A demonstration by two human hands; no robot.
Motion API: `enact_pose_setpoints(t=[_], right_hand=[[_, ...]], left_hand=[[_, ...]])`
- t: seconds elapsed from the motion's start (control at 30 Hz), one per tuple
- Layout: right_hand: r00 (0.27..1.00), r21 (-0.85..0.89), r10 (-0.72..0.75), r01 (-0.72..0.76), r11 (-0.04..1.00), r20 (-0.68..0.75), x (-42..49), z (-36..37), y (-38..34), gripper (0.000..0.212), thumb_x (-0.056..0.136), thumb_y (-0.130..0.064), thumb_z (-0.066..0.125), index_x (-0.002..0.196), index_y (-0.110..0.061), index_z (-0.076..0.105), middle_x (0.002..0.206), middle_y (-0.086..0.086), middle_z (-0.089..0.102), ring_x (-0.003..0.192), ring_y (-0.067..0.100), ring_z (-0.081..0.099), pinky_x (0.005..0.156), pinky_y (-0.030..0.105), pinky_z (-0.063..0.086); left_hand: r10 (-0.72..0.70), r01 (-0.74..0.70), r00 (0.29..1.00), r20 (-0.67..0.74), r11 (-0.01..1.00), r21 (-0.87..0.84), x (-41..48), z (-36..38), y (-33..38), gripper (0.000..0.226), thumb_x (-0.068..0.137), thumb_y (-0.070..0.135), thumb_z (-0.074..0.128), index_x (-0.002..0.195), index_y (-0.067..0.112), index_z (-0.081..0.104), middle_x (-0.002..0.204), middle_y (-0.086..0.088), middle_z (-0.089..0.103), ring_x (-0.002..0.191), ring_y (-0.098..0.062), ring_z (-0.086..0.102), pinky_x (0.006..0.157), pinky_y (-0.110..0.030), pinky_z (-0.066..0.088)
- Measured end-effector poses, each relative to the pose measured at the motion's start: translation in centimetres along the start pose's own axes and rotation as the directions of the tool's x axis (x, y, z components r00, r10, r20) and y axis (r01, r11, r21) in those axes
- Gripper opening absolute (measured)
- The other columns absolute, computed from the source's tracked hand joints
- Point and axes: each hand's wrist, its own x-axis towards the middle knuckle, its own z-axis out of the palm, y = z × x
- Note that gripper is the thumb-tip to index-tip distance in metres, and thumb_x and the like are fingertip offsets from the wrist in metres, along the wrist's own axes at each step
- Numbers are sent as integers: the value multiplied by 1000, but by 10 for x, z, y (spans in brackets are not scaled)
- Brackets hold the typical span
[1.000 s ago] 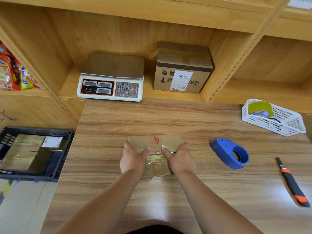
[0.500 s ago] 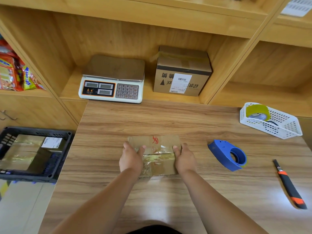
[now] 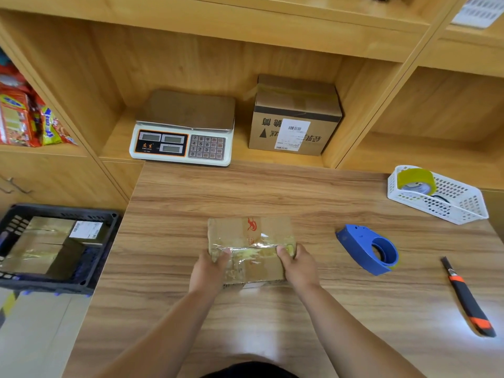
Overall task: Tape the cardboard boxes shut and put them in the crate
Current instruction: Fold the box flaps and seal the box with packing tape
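My left hand [image 3: 210,268] and right hand [image 3: 298,266] grip the 2 ends of the box [image 3: 249,233], thumbs pushing down on the tape [image 3: 253,252] so it sticks flat. The box sits on the table [image 3: 245,192] right in front of me, easy to press. The crate [image 3: 62,210] waits on my left, so I think the box goes there next.

Tabletop [image 3: 169,241] left of the cardboard box [image 3: 251,230] was bare right up to the crate [image 3: 62,210], though taped boxes [image 3: 38,241] mostly filled that. Right side was tighter: tape dispenser [image 3: 368,249] near, knife [image 3: 467,297] and white basket [image 3: 463,211] farther out.
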Motion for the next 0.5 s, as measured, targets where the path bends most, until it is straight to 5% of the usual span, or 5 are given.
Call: enact_pose_setpoints(t=[0.1, 0.37, 0.5], right_hand=[[1000, -11, -14, 14, 1000, -3, 0, 0, 1, 39, 95, -42, 49, 82, -5, 52, 78, 11, 58, 79, 29, 55, 67, 36, 39], [999, 129, -28, 34, 991, -45, -1, 5, 5, 34, 100, -36, 41, 101, -11, 64, 88, 5, 64, 89, 26, 58, 74, 33, 43], [994, 165, -30, 48, 985, -108, -5, 9, 8, 34, 100, -36, 40, 100, -14, 66, 83, -1, 63, 86, 23, 57, 72, 29, 38]], left_hand=[[21, -19, 999, -31, 999, 51, -1, 1, 2, 47, 98, 45, 38, 112, 2, 48, 106, -18, 62, 97, -33, 58, 78, -37, 45], [74, -66, 989, -127, 996, 67, -8, 3, -2, 46, 101, 41, 23, 113, 7, 52, 103, -14, 62, 83, -26, 48, 72, -34, 37], [101, -102, 982, -159, 995, 3, -12, 6, -6, 49, 100, 41, 24, 127, 11, 51, 111, -15, 64, 100, -34, 56, 75, -34, 39]])
